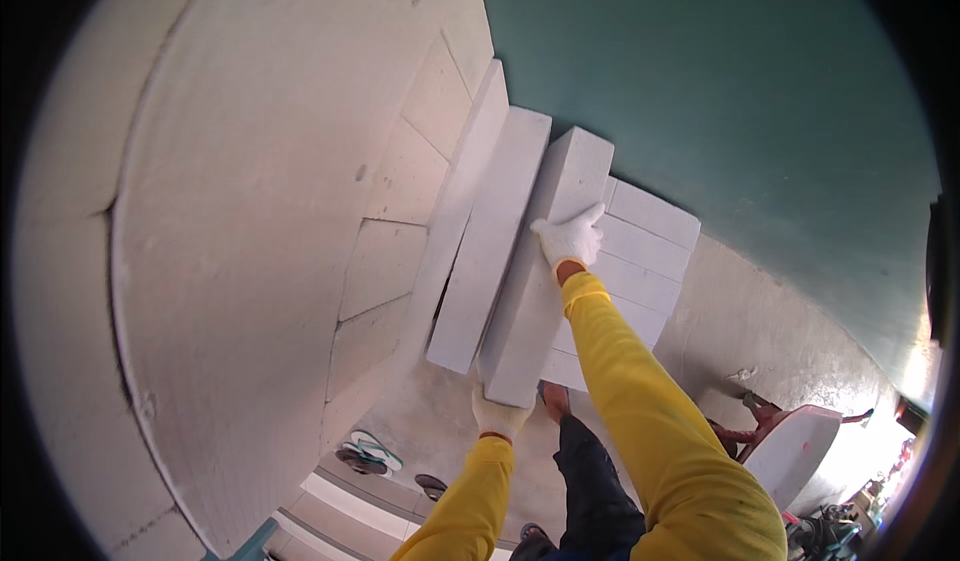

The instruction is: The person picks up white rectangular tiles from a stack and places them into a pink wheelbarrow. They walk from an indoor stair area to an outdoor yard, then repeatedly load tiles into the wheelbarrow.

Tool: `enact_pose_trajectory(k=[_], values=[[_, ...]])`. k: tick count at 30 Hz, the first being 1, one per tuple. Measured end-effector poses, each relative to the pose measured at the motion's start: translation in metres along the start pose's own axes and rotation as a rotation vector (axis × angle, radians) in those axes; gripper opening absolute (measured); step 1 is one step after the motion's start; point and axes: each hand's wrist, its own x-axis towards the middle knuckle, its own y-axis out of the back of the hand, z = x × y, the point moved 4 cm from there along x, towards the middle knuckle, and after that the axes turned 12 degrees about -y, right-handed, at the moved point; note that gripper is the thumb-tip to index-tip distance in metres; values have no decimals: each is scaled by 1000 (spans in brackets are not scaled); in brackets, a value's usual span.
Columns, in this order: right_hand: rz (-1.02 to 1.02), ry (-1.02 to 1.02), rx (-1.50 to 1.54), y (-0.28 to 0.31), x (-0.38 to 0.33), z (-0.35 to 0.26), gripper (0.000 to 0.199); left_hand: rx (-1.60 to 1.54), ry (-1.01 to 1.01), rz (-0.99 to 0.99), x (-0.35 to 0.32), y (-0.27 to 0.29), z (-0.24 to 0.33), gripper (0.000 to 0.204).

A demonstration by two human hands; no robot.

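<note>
A long pale-grey masonry block (550, 251) stands tilted in the middle, between a row of similar blocks and a lower stack. At its near end, my gloved left hand (500, 416) cups the bottom edge, with its fingers partly hidden behind the block. Farther up, my gloved right hand (572, 239) grips the same block across its top and right side, thumb spread from the fingers. Just left stand two more long blocks, the closer one (500, 231) separated from the held block by a narrow gap. The stacked blocks (640, 261) lie under and beyond my right forearm.
A pale block wall (250, 241) rises on the left, and a dark green wall (700, 91) closes the far side. A wheelbarrow (795, 451) with red parts stands at right. Sandals (375, 451) lie near a step (350, 501); my bare foot (555, 401) is beside the stack.
</note>
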Motion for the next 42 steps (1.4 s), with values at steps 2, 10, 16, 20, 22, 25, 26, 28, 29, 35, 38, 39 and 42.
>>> enact_pose_trajectory(k=[2, 10, 16, 20, 22, 25, 26, 28, 29, 35, 38, 39, 42], values=[[-44, 59, 76, -9, 7, -3, 120, -70, -136, 29, 15, -3, 12, 75], [-411, 316, 140, -16, 36, 8, 107, 117, -126, 53, 15, -13, 25, 92], [-329, 217, 119, 63, 66, 118, 86, 762, -78, 146, -35, -8, 85, 90], [-234, 183, -44, 107, 34, 267, 79, 1402, -292, -56, -76, 64, 149, 83], [-253, 175, -233, 120, 22, 374, 74, 1420, -279, -19, -112, 96, 162, 79], [-280, -14, -229, 169, -48, 515, 69, 1357, -181, 134, -174, 152, 177, 73], [-261, -69, -166, 187, -74, 556, 70, 1369, -175, 134, -188, 170, 177, 75], [-234, -188, -37, 216, -135, 636, 71, 1405, -137, 104, -214, 207, 177, 78], [-228, -212, 13, 234, -158, 660, 70, 1410, -114, 74, -222, 227, 177, 79], [-171, -383, 237, 274, -328, 854, 70, 1569, -62, -61, -274, 301, 175, 66], [-50, -442, 295, 271, -389, 967, 70, 1691, -100, -241, -271, 329, 183, 65], [-30, -476, 342, 272, -407, 989, 70, 1748, -127, -305, -270, 334, 181, 65], [16, -627, 642, 272, -473, 1031, 68, 1867, -96, -247, -317, 331, 171, 65]])
